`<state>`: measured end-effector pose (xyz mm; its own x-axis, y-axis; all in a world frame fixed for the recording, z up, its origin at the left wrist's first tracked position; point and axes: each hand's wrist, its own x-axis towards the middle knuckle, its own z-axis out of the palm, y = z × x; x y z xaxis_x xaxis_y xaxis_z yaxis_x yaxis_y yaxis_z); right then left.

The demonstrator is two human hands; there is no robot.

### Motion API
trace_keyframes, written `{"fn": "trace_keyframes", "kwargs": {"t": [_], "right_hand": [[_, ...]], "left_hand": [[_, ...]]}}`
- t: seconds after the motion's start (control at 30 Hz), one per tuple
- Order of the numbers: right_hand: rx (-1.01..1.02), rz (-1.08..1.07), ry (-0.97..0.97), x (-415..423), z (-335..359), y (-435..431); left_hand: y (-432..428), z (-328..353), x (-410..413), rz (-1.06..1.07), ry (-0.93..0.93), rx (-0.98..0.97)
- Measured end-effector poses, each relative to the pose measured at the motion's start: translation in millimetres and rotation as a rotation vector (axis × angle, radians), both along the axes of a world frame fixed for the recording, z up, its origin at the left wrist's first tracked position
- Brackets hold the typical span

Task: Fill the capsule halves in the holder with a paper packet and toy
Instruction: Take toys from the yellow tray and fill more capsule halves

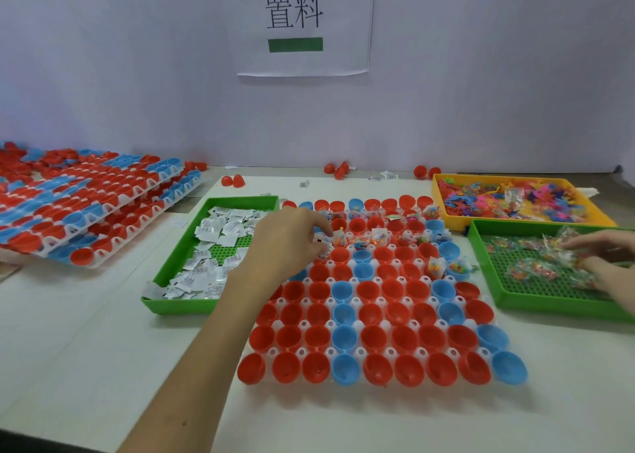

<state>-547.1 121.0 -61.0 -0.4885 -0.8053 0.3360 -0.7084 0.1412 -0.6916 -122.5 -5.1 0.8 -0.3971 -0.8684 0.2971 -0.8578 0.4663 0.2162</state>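
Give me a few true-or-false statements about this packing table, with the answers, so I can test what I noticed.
1. The left hand holds small white paper packets over the white plastic holder of red and blue capsule halves. True.
2. The right hand hangs idle in the air. False: it is down among the clear toy bags in the green plastic tray on the right.
3. The nearest rows of capsule halves are filled. False: they look empty; packets and toys show only in the far rows.
4. More loaded holders are stacked at the far left. True.
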Motion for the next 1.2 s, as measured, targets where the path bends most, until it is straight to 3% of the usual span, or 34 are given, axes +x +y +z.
{"fn": "trace_keyframes", "kwargs": {"t": [0.27, 0.43, 0.57, 0.73, 0.87, 1.0, 1.2], "right_hand": [[0.015, 0.022, -0.027, -6.2, -3.7, -6.7], [-0.038, -0.053, 0.016, -3.8, -6.5, -3.8], [-0.058, -0.081, 0.022, 3.1, -4.0, 0.3], [-0.101, -0.086, -0.030, 8.2, -1.2, 3.4], [-0.109, -0.116, -0.031, 6.4, -0.3, 3.4], [-0.062, -0.153, 0.025, 21.7, 10.0, 9.1], [-0.034, -0.160, 0.107, 38.2, 26.6, 15.0]], "left_hand": [[-1.8, -3.2, -1.0, 0.001, -0.059, -0.037], [1.3, 13.3, 33.5, 0.108, 0.280, 0.005], [0.2, 18.1, 84.4, 0.358, 0.474, -0.076], [1.0, -7.1, 120.7, 0.546, 0.386, 0.059], [-1.8, -15.0, 123.4, 0.442, 0.321, 0.120], [-4.2, -23.5, 119.0, 0.380, 0.131, 0.254], [-0.8, -24.0, 112.9, 0.435, 0.196, 0.183]]}}
